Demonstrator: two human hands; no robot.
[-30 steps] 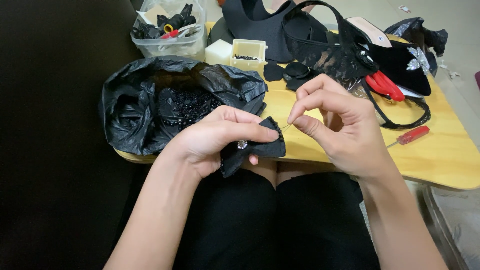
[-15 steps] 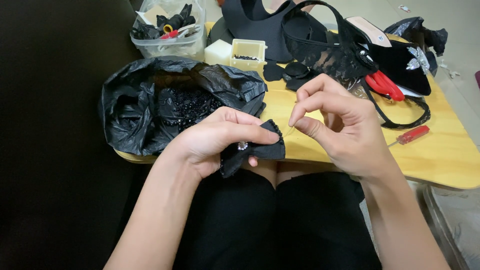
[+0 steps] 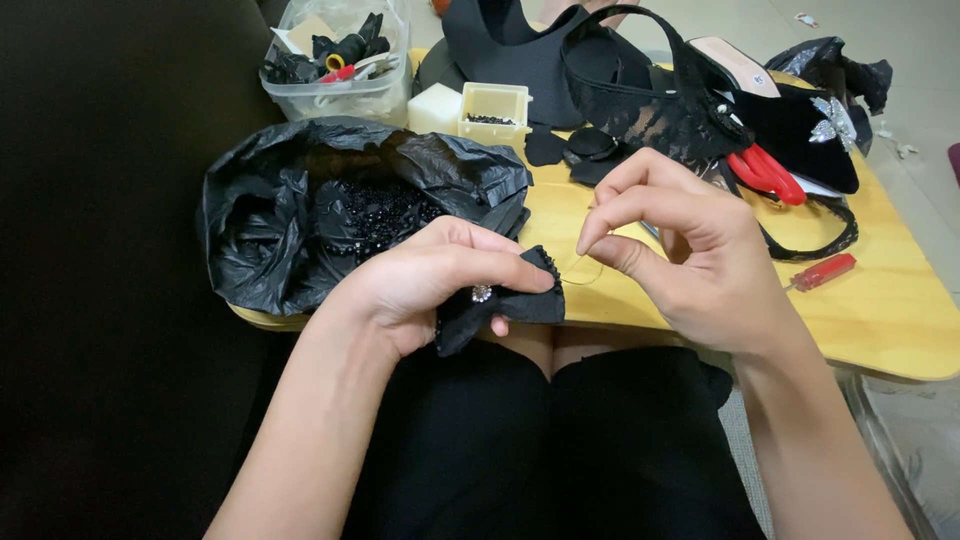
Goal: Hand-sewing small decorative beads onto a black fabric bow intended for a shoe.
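Observation:
My left hand [image 3: 430,280] pinches a small black fabric piece [image 3: 505,300] with a beaded edge and a little clear stone on it, held just above my lap at the table's front edge. My right hand [image 3: 690,250] is close to its right, thumb and forefinger pressed together on a thin thread [image 3: 580,272] that runs to the fabric. A needle cannot be made out.
An open black plastic bag [image 3: 300,210] of black beads lies on the yellow wooden table [image 3: 900,320]. Behind are a clear tub of tools [image 3: 340,60], a small yellow box [image 3: 493,112], black lace fabric [image 3: 650,100], red scissors [image 3: 765,172] and a red-handled tool [image 3: 822,272].
My right hand has shifted slightly away from the fabric, drawing the thread out. My left hand keeps the fabric piece in place.

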